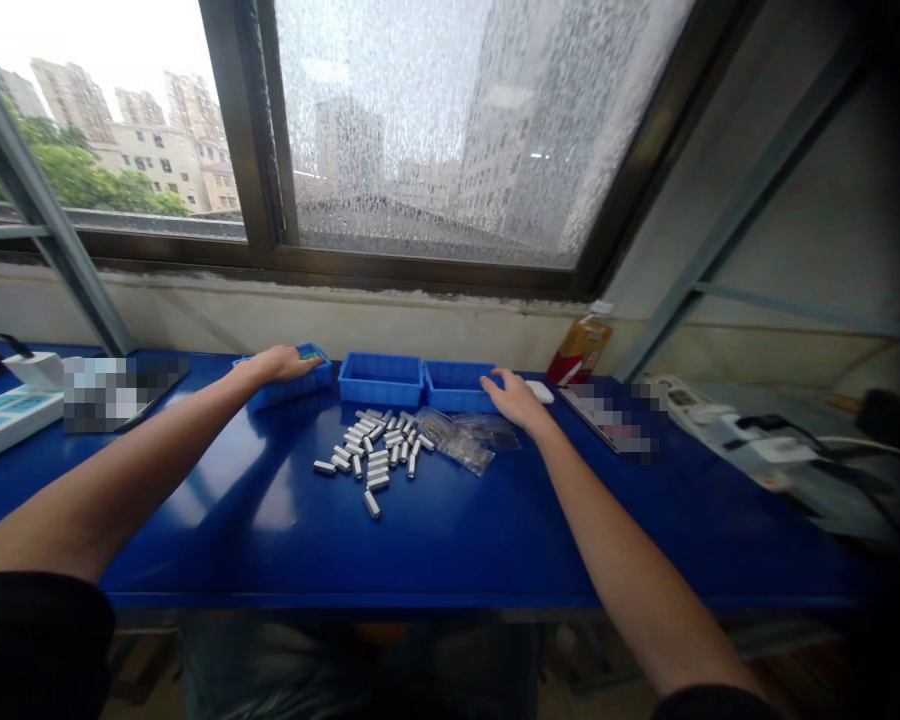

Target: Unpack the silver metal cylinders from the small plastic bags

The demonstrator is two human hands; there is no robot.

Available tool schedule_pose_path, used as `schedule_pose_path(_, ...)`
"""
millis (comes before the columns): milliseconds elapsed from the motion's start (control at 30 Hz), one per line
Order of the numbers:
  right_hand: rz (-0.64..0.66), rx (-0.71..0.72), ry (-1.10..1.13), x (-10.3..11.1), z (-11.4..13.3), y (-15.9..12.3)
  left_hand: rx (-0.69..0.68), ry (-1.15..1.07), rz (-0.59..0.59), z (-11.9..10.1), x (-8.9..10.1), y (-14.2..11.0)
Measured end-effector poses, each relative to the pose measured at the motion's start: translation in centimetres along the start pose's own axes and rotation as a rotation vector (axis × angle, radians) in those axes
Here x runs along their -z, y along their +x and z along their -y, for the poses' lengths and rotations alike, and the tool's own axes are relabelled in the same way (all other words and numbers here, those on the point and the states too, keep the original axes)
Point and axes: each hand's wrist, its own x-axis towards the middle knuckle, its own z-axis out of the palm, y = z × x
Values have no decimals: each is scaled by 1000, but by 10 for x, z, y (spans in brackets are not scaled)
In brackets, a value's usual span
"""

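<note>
Three blue plastic bins stand in a row at the back of the table. My left hand (283,363) lies across the left bin (292,388), fingers stretched over it; something green (311,356) shows by the fingertips, too small to name. That bin sits at an angle. At the right end of the right bin (457,400), my right hand (513,396) has its fingers apart at the rim. Between them is the middle bin (381,391). In front lie several short silver metal cylinders (377,457), loosely heaped, and beside them clear plastic bags (461,440).
A bottle of amber drink (581,345) stands at the back right, near a white object (540,391) and a blurred flat item (607,420). Power strips lie at the left (15,415) and right (750,440). Metal shelf posts rise on both sides, before a window.
</note>
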Motion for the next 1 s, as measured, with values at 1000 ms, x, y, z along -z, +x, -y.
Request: schedule_pose_path(1000,-3,23,-3,0,-2,0,155,-202,-632,-5,62,-53)
